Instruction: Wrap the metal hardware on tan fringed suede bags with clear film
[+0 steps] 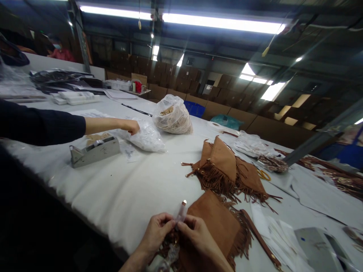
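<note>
Near the bottom middle, my left hand point(159, 231) and my right hand point(195, 231) meet, thumbs and fingers pinching a small translucent plastic wrap point(181, 213) from both sides. A shiny metal tip sticks out of its top. Below the fingers hang a gold-coloured metal piece and more clear plastic, partly hidden by my hands. A brown fringed bag point(218, 223) lies under and beside my right hand. More brown fringed bags point(221, 160) are piled just beyond it.
Another person's hand point(132, 126) reaches into a clear plastic bag point(149, 136) at left, past a tape dispenser point(96, 151). A filled plastic sack point(174, 117) stands behind. Yellow-handled scissors point(263, 175), a brown strap point(261, 240) and a second dispenser point(320, 247) lie right.
</note>
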